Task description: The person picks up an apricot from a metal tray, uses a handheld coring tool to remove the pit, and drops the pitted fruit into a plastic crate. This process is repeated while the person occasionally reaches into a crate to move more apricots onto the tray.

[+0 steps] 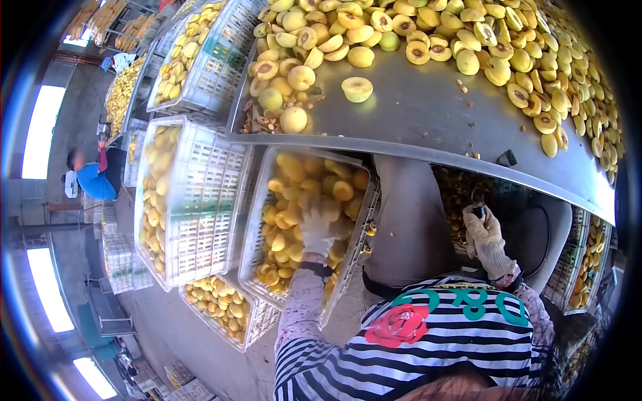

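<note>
My left hand (319,224), in a pale glove and smeared by motion, is over the halved yellow fruit (277,244) in a white crate (251,230) beside my leg. Its fingers point toward the table, and whether they grip fruit is unclear. In a knitted glove, my right hand (483,234) is closed round a small dark-handled tool (479,211) above my lap. Behind that hand, below the table edge, lies a dark heap of small pieces (455,200).
A metal table (414,100) holds a large pile of halved fruit (535,53). Fruit-filled crates stand at the left (204,207), upper left (221,60), below (264,327) and right (575,267). A person in blue (95,180) is at the far left.
</note>
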{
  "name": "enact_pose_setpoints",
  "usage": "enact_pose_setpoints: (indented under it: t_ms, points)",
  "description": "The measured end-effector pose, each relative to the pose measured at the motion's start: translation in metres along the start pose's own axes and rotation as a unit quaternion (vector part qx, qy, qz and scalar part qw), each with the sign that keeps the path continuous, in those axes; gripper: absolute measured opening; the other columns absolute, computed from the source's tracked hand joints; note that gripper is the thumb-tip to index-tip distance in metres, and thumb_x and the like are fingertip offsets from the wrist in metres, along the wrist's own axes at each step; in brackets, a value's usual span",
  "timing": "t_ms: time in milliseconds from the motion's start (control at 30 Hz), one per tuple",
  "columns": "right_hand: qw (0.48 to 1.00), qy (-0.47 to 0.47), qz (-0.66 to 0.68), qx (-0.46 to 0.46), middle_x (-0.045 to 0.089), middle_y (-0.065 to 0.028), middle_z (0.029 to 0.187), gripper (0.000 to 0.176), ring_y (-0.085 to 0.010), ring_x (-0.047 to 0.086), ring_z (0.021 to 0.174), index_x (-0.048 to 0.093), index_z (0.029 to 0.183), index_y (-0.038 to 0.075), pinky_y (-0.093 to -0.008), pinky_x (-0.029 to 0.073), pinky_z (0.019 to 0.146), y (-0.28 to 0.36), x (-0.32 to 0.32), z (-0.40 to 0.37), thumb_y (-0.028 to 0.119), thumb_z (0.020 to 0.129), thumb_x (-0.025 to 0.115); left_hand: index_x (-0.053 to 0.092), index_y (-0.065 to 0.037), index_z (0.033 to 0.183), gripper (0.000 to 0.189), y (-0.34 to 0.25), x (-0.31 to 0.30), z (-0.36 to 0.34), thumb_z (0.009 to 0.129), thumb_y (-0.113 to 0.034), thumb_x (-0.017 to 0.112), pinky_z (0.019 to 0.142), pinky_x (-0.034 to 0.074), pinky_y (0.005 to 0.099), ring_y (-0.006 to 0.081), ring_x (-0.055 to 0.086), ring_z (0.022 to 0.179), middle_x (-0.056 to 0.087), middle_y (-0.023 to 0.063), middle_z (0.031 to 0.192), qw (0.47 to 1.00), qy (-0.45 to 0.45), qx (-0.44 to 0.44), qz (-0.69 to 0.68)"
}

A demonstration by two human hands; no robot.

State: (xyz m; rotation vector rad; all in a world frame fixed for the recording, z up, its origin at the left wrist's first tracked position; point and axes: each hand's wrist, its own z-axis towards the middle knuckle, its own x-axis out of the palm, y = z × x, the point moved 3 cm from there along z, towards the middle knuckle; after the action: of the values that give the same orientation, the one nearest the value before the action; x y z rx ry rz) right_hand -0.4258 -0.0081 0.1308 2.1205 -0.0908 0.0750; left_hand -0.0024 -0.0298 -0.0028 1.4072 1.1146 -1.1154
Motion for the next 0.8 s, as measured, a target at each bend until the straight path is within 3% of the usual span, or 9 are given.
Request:
enact_pose_setpoints:
  t_ms: [67,200,300,400,500,600,700,733,800]
  points:
    - [1.000,-0.021,-0.011,-0.008,0.048,0.0026,0.059,0.020,-0.0089,0.040,0.040,0.055,0.103,0.009,-0.0240,0.033,0.038,0.002,-0.013,-0.008,0.027,0.097,0.063,0.061,-0.037,0.129,0.063,0.011,-0.020,0.003,0.070,-0.040,0.082,0.120,0.014,0.0624,0.0406,0.012,0.150,0.026,0.0120,0.160,0.977,0.116,-0.158,-0.080]
    - [1.000,-0.001,0.013,-0.011,0.048,0.0030,0.059,0.024,-0.0089,0.040,0.040,0.055,0.103,0.010,-0.0243,0.033,0.037,-0.008,0.003,0.002,0.031,0.097,0.065,0.073,-0.028,0.111,0.039,0.090,-0.023,0.001,0.073,-0.033,0.080,0.119,0.024,0.0569,0.0436,0.014,0.148,0.027,0.0116,0.159,0.989,0.040,-0.143,-0.026]
    - [1.000,-0.012,0.020,0.003,0.048,0.0031,0.057,0.025,-0.0081,0.039,0.039,0.054,0.106,0.010,-0.0242,0.033,0.036,-0.007,0.008,0.004,0.032,0.098,0.063,0.070,-0.028,0.116,0.047,0.087,-0.048,-0.013,0.071,-0.034,0.081,0.117,0.030,0.0538,0.0455,0.018,0.146,0.029,0.0185,0.155,0.974,0.129,-0.176,-0.068]
    - [0.999,0.010,0.037,-0.016,0.048,0.0035,0.055,0.024,-0.0083,0.039,0.038,0.055,0.106,0.010,-0.0238,0.032,0.036,-0.002,0.006,0.004,0.032,0.098,0.062,0.068,-0.029,0.120,0.051,0.103,-0.052,-0.043,0.071,-0.037,0.081,0.116,0.030,0.0548,0.0476,0.026,0.142,0.033,0.0236,0.152,0.970,0.088,-0.207,-0.092]
    - [0.999,-0.009,0.051,0.015,0.049,0.0036,0.053,0.023,-0.0083,0.040,0.038,0.056,0.104,0.010,-0.0237,0.031,0.036,-0.007,0.005,0.007,0.032,0.099,0.061,0.062,-0.024,0.129,0.060,0.155,0.010,-0.117,0.073,-0.035,0.082,0.107,0.040,0.0528,0.0439,0.043,0.129,0.038,0.0228,0.146,0.957,0.084,-0.261,-0.093]
    - [0.999,0.017,0.030,0.024,0.048,0.0042,0.054,0.024,-0.0081,0.040,0.038,0.055,0.100,0.011,-0.0241,0.032,0.037,-0.009,0.006,0.010,0.033,0.098,0.062,0.052,-0.021,0.143,0.069,0.152,0.018,-0.168,0.081,-0.038,0.076,0.115,0.030,0.0520,0.0474,0.034,0.138,0.037,0.0293,0.149,0.888,-0.007,-0.357,-0.291]
    - [0.995,0.056,0.052,0.063,0.047,0.0046,0.054,0.024,-0.0080,0.040,0.039,0.054,0.099,0.012,-0.0240,0.032,0.038,-0.011,0.015,0.010,0.034,0.098,0.064,0.050,-0.014,0.145,0.065,0.104,-0.015,-0.178,0.086,-0.033,0.072,0.114,0.034,0.0504,0.0398,0.049,0.131,0.049,0.0228,0.144,0.801,0.090,-0.417,-0.421]
    - [0.996,0.050,0.050,0.063,0.047,0.0046,0.054,0.024,-0.0079,0.040,0.039,0.054,0.099,0.013,-0.0239,0.032,0.038,-0.007,0.015,0.013,0.034,0.097,0.064,0.054,-0.014,0.140,0.059,0.106,0.000,-0.184,0.087,-0.033,0.070,0.111,0.037,0.0472,0.0373,0.052,0.128,0.056,0.0196,0.138,0.929,0.116,-0.256,-0.241]
    - [0.995,0.037,0.057,0.068,0.046,0.0047,0.055,0.024,-0.0076,0.039,0.039,0.054,0.098,0.013,-0.0238,0.032,0.038,-0.006,0.020,0.012,0.034,0.097,0.065,0.063,-0.014,0.129,0.047,0.103,0.014,-0.200,0.089,-0.039,0.064,0.106,0.041,0.0479,0.0366,0.059,0.116,0.067,0.0172,0.113,0.900,0.280,-0.238,-0.234]
